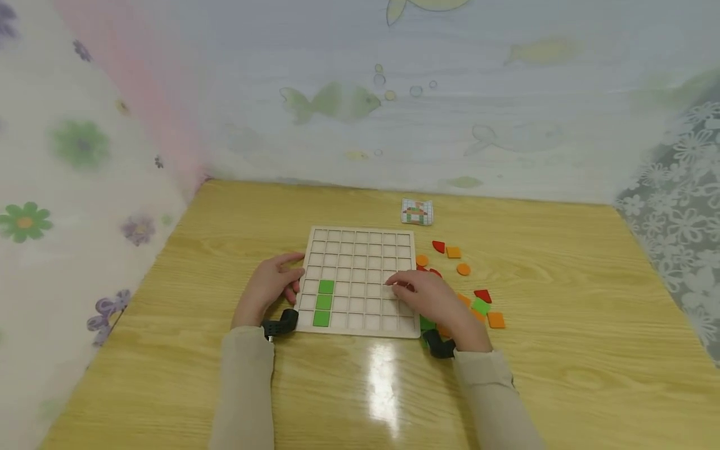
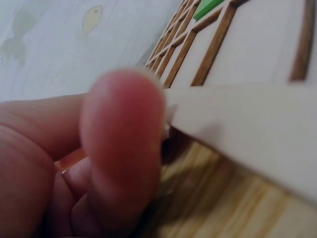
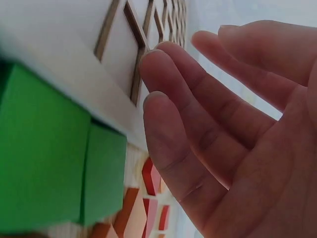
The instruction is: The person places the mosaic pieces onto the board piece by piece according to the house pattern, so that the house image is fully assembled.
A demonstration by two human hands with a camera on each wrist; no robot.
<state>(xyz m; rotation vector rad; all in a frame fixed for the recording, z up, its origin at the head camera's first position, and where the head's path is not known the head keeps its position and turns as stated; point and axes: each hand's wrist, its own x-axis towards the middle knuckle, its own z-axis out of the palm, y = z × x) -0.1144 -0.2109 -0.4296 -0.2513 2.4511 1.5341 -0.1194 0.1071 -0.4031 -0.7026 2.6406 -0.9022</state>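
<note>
- While our left hand [image 1: 270, 284] touches our board's [image 1: 358, 275] left edge, fingers relaxed, our right hand [image 1: 432, 297] hangs over its right side, fingers parted, empty.
- We see the board near the table's [image 1: 315, 387] back edge, bearing three green squares [image 1: 323, 302].

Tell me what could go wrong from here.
Green blocks crowd the right edge of the grid board, so the right grip might knock them aside. The left grip is at the left edge; too firm a push could slide the grid board into those blocks. The pattern card looks small, so a miscounted cell could misplace a piece.
</note>
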